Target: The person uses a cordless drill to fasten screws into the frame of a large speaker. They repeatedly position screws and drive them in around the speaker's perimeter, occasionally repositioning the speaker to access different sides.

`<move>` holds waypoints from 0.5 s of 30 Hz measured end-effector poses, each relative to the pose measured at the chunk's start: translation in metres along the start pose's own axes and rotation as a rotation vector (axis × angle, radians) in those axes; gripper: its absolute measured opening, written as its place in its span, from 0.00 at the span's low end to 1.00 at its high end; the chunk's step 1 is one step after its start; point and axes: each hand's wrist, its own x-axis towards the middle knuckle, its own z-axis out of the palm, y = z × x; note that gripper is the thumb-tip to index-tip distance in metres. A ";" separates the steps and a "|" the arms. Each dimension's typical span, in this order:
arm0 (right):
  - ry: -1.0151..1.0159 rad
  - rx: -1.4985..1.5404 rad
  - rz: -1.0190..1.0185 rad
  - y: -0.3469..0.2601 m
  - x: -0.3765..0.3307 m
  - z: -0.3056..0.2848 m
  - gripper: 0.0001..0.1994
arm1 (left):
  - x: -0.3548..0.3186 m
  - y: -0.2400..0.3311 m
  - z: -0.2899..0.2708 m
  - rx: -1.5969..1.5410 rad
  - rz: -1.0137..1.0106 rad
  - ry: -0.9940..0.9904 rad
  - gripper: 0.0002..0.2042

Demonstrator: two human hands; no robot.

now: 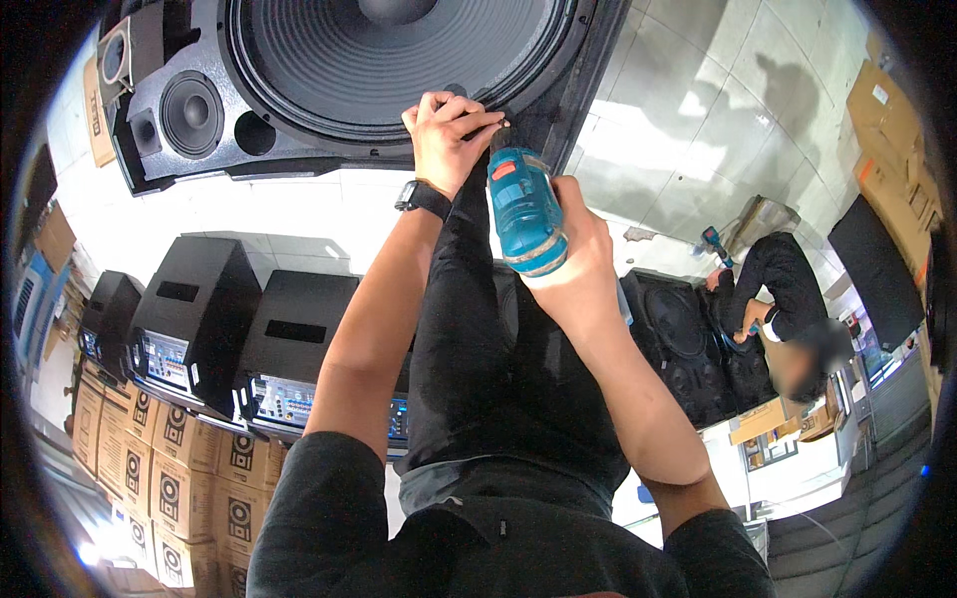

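1. Brown cartons [179,488] stacked at lower left, with black speaker cabinets [204,299] in a row nearby
2. Large black loudspeaker [389,75] across the top
3. The person's left hand [449,140], fingers bent at the loudspeaker's rim; whether it pinches anything cannot be told
4. Teal power drill [526,214], tip beside those fingers, its body firmly grasped in the person's right hand [583,249]
5. A co-worker [783,279], bent over, at far right

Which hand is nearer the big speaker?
Left. The left hand is at the rim of the big speaker; the right hand is farther back, gripping the drill.
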 end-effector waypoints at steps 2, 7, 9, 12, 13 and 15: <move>-0.008 -0.001 -0.003 -0.002 0.002 0.000 0.21 | 0.001 0.001 0.000 -0.022 -0.013 0.004 0.10; -0.052 -0.100 0.107 -0.006 0.006 0.003 0.21 | 0.010 0.009 -0.007 -0.051 -0.045 -0.048 0.11; -0.063 -0.135 0.110 -0.008 0.008 0.003 0.21 | 0.022 0.010 -0.018 -0.054 -0.113 -0.189 0.11; -0.072 -0.131 0.121 -0.011 0.010 0.001 0.21 | 0.051 0.008 -0.043 -0.206 -0.182 -0.439 0.15; -0.051 -0.096 0.103 -0.013 0.010 0.000 0.21 | 0.064 0.008 -0.050 -0.302 -0.226 -0.503 0.16; -0.084 -0.126 0.092 -0.013 0.012 -0.005 0.19 | 0.084 0.012 -0.058 -0.194 -0.104 -0.483 0.23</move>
